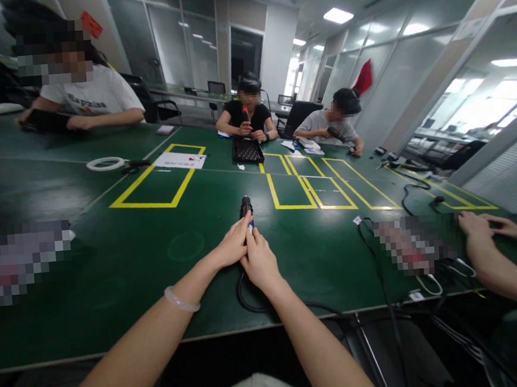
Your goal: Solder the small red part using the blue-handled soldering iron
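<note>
A black, pen-thick-bodied tool that looks like a corded electric screwdriver [246,205] lies pointing away from me, low over the green table [133,310]. My left hand [235,243] lies along its left side, fingers pressed forward against it. From the right, my right hand [260,259] closes on the same tool, its fingers meeting those of my left. A bit of blue and silver shows between the fingers; most of the body is hidden. A black cable [244,299] loops out below my hands and runs right along the table's near edge.
Yellow tape rectangles [145,205] mark the table. A white sheet [179,160], a white ring [105,164] and a black tray [247,150] lie farther back. Several people sit around; a co-worker's hands [476,227] are close at right, near cables [371,232].
</note>
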